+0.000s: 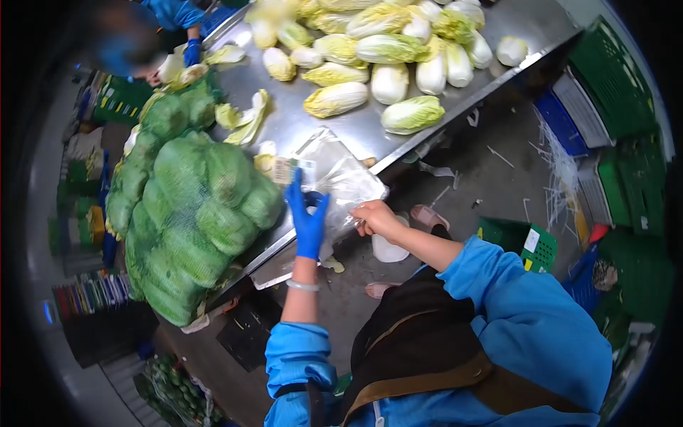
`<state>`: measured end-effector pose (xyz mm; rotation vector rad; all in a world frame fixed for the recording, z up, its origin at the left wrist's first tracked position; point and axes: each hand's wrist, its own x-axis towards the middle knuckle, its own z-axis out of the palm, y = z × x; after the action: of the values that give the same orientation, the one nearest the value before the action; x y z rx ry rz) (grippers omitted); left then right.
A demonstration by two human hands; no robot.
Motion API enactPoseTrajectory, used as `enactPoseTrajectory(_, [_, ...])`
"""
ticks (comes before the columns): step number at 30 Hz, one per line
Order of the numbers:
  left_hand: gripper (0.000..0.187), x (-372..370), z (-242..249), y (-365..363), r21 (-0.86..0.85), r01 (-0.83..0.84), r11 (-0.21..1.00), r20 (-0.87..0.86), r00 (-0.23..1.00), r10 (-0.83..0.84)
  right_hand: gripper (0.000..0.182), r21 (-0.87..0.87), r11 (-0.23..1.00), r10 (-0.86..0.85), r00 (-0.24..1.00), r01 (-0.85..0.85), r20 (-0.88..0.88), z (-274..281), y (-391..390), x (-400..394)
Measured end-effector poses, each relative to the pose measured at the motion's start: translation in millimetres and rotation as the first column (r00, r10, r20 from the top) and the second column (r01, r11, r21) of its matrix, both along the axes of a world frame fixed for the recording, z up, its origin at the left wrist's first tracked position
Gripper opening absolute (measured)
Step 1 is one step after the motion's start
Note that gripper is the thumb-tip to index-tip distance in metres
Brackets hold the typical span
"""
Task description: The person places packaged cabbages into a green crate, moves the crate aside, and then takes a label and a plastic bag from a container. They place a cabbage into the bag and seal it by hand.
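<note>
Clear plastic bag lies at the steel table edge, beside netted cabbages. Gloved left hand pinches its near edge; bare right hand grips the mouth. Light, limp, slippery; best held at the rim.

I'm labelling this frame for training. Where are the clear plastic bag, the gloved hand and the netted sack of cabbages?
clear plastic bag [341, 178]: head view, its crinkled middle.
left hand [307, 217]: head view, blue-gloved palm.
netted sack of cabbages [196, 220]: head view, green mesh over a cabbage.
</note>
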<state>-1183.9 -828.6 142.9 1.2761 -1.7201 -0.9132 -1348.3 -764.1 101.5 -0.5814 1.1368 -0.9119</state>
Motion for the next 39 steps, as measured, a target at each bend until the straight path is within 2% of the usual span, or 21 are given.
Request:
enactPoseTrajectory(1, [0.069,-1.1,-7.5,-13.1,-0.054,-0.042,0.998,0.041,0.998,0.044,0.032,-0.013,1.000,0.004,1.000,-0.004,0.014,-2.0,2.5,-2.4])
enactPoseTrajectory(2, [0.074,-7.1,2.3,-19.5,0.123,-0.067,0.990,-0.110,0.991,0.081,0.031,-0.028,1.000,0.015,0.999,-0.014,0.032,-4.0,5.6,-3.6])
enactPoseTrajectory(3, [0.080,-9.2,2.8,-25.7,0.196,-0.006,0.981,-0.189,0.981,0.043,0.031,-0.036,0.999,0.029,0.999,-0.028,0.020,-4.7,8.1,-5.9])
enactPoseTrajectory(5, [0.086,-7.4,-26.0,-28.5,0.222,0.107,0.969,-0.078,0.993,-0.092,0.031,-0.058,0.996,0.074,0.997,-0.074,-0.006,-3.2,12.1,-12.2])
enactPoseTrajectory(6, [0.092,-5.9,-37.2,-27.9,0.157,0.152,0.976,0.080,0.983,-0.166,0.031,-0.124,0.989,0.069,0.995,-0.078,-0.077,-1.5,15.5,-14.9])
enactPoseTrajectory(9, [0.092,-4.5,-50.5,-26.9,0.212,0.084,0.974,-0.114,0.992,-0.061,0.031,-0.265,0.958,0.050,0.972,-0.112,-0.230,-3.9,47.0,-15.3])
enactPoseTrajectory(11, [0.088,-4.8,-47.5,-25.6,0.205,0.080,0.975,-0.088,0.994,-0.064,0.032,-0.291,0.942,0.083,0.957,-0.166,-0.279,-17.8,89.4,-16.2])
enactPoseTrajectory(14, [0.084,-13.8,-40.1,-25.9,0.216,0.047,0.975,-0.122,0.992,-0.021,0.032,0.170,0.979,0.126,0.989,-0.112,-0.074,-39.0,120.9,-14.7])
enactPoseTrajectory(17, [0.080,-16.3,-21.6,-11.2,0.201,0.029,0.979,-0.139,0.990,-0.001,0.030,0.001,0.967,0.253,0.956,-0.256,-0.147,25.6,102.8,-22.8])
enactPoseTrajectory(18, [0.086,-16.0,-8.2,-0.3,0.092,0.048,0.995,0.009,0.999,-0.049,0.020,-0.460,0.859,0.017,0.911,-0.225,-0.413,42.9,98.0,-25.0])
enactPoseTrajectory(21, [0.102,-26.5,36.0,40.8,0.005,0.120,0.993,0.150,0.981,-0.120,0.010,-0.759,0.544,-0.311,0.755,-0.357,-0.578,66.9,66.6,-32.2])
enactPoseTrajectory(24, [0.097,-21.8,23.8,64.9,0.031,0.122,0.992,0.375,0.919,-0.124,0.017,-0.686,0.372,-0.378,0.572,-0.626,-0.728,45.1,53.5,-30.5])
enactPoseTrajectory(25, [0.095,-19.8,23.8,67.6,0.086,0.072,0.994,0.331,0.939,-0.096,0.018,-0.633,0.329,-0.380,0.516,-0.700,-0.768,36.7,53.1,-28.9])
enactPoseTrajectory(27, [0.090,-13.2,25.4,75.4,0.207,-0.030,0.978,0.248,0.968,-0.022,0.020,-0.296,0.574,-0.179,0.235,-0.763,-0.955,32.3,66.8,-19.6])
enactPoseTrajectory(28, [0.086,-11.3,23.7,77.6,0.044,-0.064,0.997,0.293,0.955,0.048,0.020,-0.104,0.659,-0.063,0.083,-0.745,-0.995,30.8,70.0,-17.5])
enactPoseTrajectory(30, [0.085,-12.5,22.7,78.9,-0.038,-0.184,0.982,0.186,0.964,0.188,0.022,-0.101,0.640,-0.098,0.049,-0.762,-0.994,27.8,72.9,-15.9])
enactPoseTrajectory(31, [0.085,-15.9,23.8,79.7,-0.055,-0.244,0.968,0.122,0.961,0.249,0.022,-0.101,0.636,-0.117,0.034,-0.765,-0.993,26.0,69.8,-16.1])
enactPoseTrajectory(32, [0.084,-19.9,31.3,82.0,-0.078,-0.225,0.971,0.147,0.961,0.235,0.022,-0.231,0.607,-0.050,0.253,-0.761,-0.966,34.8,61.9,-15.0])
enactPoseTrajectory(35, [0.081,-36.1,31.4,89.9,-0.007,-0.282,0.959,-0.028,0.959,0.281,0.021,-0.615,0.342,-0.364,0.504,-0.710,-0.783,44.2,30.7,-2.0])
enactPoseTrajectory(38, [0.080,-35.5,25.6,94.9,-0.133,-0.328,0.935,0.087,0.936,0.341,0.024,-0.549,0.590,-0.233,0.526,-0.592,-0.818,-6.9,-1.2,27.5])
enactPoseTrajectory(39, [0.082,-34.6,24.3,95.3,-0.162,-0.339,0.927,0.121,0.925,0.360,0.025,-0.534,0.553,-0.395,0.363,-0.640,-0.844,0.8,-24.3,29.2])
